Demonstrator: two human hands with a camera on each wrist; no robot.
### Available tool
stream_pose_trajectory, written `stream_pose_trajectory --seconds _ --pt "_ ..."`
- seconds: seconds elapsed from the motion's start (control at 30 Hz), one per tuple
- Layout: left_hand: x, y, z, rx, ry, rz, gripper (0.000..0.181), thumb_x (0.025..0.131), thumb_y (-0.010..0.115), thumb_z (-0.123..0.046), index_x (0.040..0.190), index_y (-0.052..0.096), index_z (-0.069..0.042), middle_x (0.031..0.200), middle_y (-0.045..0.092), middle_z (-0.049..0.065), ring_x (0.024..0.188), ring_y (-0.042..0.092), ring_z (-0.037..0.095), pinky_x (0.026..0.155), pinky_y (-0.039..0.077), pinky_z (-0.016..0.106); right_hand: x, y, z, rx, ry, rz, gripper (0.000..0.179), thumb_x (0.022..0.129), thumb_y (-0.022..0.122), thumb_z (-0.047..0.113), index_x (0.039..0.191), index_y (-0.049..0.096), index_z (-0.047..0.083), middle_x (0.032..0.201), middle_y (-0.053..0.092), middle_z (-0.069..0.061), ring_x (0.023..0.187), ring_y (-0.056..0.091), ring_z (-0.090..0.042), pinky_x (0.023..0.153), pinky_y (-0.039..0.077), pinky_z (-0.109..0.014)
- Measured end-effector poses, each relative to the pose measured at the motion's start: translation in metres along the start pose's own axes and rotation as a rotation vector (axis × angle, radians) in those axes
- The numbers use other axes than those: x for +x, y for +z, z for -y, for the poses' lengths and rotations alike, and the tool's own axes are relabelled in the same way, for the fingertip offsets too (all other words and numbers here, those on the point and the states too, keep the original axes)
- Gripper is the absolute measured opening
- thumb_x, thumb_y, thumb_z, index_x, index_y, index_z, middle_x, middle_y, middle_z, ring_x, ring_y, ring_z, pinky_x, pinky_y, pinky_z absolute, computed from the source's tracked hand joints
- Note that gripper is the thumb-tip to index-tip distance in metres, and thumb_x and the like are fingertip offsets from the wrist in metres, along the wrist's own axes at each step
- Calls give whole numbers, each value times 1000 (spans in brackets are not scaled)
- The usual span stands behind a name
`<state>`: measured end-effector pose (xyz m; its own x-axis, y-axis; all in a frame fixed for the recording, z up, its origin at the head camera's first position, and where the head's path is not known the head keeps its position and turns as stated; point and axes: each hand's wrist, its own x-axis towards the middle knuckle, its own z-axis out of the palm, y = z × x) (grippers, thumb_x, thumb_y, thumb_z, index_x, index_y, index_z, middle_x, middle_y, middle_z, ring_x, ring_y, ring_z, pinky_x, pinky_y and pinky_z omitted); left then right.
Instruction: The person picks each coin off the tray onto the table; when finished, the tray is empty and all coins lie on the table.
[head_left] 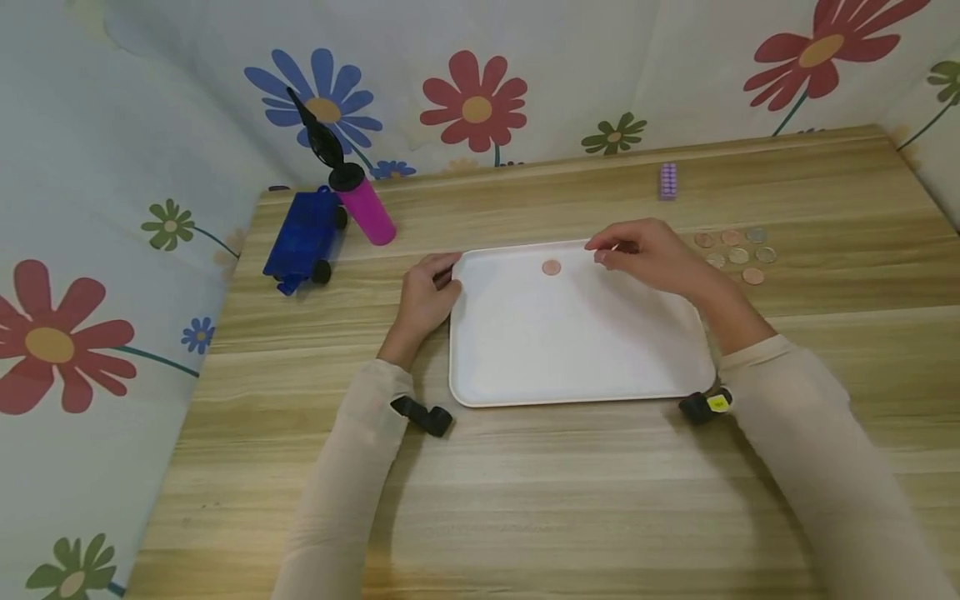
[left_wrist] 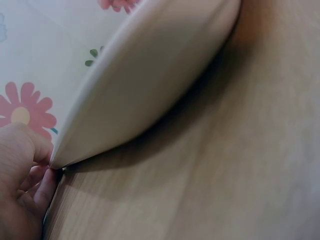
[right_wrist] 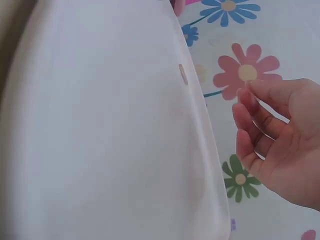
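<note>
A white rectangular tray [head_left: 577,342] lies on the wooden table, with one copper-coloured coin [head_left: 551,267] near its far edge. At the tray's far left corner, my left hand [head_left: 427,300] holds the rim; the left wrist view shows thumb and fingers [left_wrist: 42,187] meeting at the tray edge. My right hand [head_left: 652,254] hovers over the far right part of the tray, apart from the coin. Its fingers are loosely bent, with thumb and fingertips close together, and the right wrist view [right_wrist: 282,137] shows no object between them.
Several copper and silver coins [head_left: 738,256] lie right of the tray. A purple studded block [head_left: 668,182] stands near the table's back edge. At the back left are a blue toy cart [head_left: 303,237] and a magenta cylinder with a black top [head_left: 367,212]. A flower-printed cloth hangs behind.
</note>
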<state>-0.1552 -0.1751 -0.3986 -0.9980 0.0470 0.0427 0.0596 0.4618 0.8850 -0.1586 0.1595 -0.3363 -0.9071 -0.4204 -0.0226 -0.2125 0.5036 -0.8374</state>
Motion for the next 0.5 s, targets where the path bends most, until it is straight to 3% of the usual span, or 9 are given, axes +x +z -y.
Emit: stream_pose_trajectory --seconds 0.37,0.5 --pt "0 0 -2 16 -1 6 45 89 55 6 133 62 7 137 62 24 130 61 34 112 54 36 36 29 -6 -37 48 91 25 98 62 5 118 71 -5 118 71 -24 90 57 -21 74 47 -12" --pt "0 0 -1 16 -5 8 45 88 55 6 133 62 7 137 62 24 130 61 34 112 54 36 45 38 -9 -80 61 104 29 97 67 11 120 69 -6 116 71 -23 97 62 -27 83 52 -21"
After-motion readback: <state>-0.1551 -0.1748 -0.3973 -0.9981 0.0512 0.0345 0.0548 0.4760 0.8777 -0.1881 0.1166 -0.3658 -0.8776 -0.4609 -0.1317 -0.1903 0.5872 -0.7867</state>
